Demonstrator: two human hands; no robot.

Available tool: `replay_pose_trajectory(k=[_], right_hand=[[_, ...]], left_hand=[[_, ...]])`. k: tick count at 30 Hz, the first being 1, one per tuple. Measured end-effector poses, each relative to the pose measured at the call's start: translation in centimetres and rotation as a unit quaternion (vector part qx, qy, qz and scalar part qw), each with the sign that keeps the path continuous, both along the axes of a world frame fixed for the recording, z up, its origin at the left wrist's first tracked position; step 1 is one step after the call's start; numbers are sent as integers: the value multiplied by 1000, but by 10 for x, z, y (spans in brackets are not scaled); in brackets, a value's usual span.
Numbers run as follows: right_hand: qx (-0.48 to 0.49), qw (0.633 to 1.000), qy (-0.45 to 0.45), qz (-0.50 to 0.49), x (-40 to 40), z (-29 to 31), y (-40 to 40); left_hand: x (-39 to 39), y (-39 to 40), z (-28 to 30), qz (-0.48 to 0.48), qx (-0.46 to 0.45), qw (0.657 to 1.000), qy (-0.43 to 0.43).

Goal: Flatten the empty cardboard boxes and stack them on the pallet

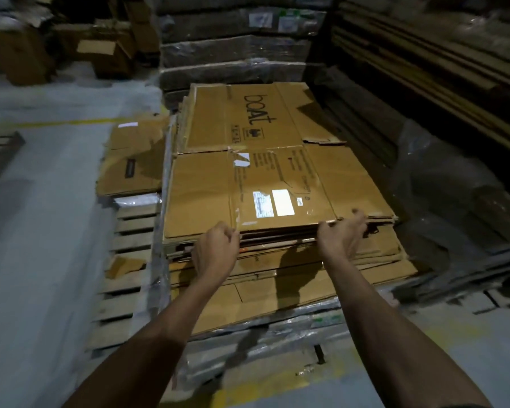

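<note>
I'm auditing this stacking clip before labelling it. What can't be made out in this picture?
- Head view: fingertips of both hands, left hand and right hand, hidden by the top flattened box edge.
- Small print on its white labels: too small.
- Pallet under the stack: mostly covered.

**Colour findings: stack and surroundings**

Top flattened box (277,184): tan-brown cardboard, black printed text, two white labels toward 5 o'clock on its face. Flattened box behind it (248,116), at 12 o'clock: same tan, black "boAt" lettering. Pallet (130,225), at 9 o'clock: pale weathered wood slats. Floor (42,231): grey, with a yellow painted line (71,122) at 10 o'clock. Wrapped stack (236,54) at 12 o'clock: dark brown under glossy clear film.
</note>
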State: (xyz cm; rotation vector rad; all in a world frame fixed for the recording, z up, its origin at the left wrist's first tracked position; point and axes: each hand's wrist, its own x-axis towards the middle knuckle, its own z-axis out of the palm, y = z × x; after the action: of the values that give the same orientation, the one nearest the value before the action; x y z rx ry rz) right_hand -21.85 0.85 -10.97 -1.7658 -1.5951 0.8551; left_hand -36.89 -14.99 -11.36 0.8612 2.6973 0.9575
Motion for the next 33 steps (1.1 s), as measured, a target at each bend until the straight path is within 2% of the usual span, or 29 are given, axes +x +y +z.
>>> replay_pose_trajectory(k=[2,3,5,7,11,16,20,24,28,33], right_hand=[[103,969,-165,153,-1,-4,-6],[132,940,-222,225,-3,-3,-5],[162,878,-291,343,-8,-3,0],[180,838,-329,397,-11,-5,8],[190,805,-365,427,-11,-4,26],[142,812,-353,443,-17,0,43],[130,816,-366,429,-16,-2,34],[133,875,-276,376,-4,-2,6],[87,935,-212,270,26,-6,-34],[24,968,-204,146,74,-29,-86]], left_hand=[[-8,0,-7,-110,-69,979,158],[-14,3,-9,-154,-96,965,189],[-25,10,-9,-214,-128,946,206],[-35,19,-7,-253,-174,932,193],[-49,29,-3,-286,-248,905,194],[-48,39,-3,-298,-279,895,182],[-38,44,1,-284,-286,900,165],[-18,41,11,-293,-224,915,167],[16,27,8,-327,-140,919,172],[41,11,-22,-405,-91,893,174]])
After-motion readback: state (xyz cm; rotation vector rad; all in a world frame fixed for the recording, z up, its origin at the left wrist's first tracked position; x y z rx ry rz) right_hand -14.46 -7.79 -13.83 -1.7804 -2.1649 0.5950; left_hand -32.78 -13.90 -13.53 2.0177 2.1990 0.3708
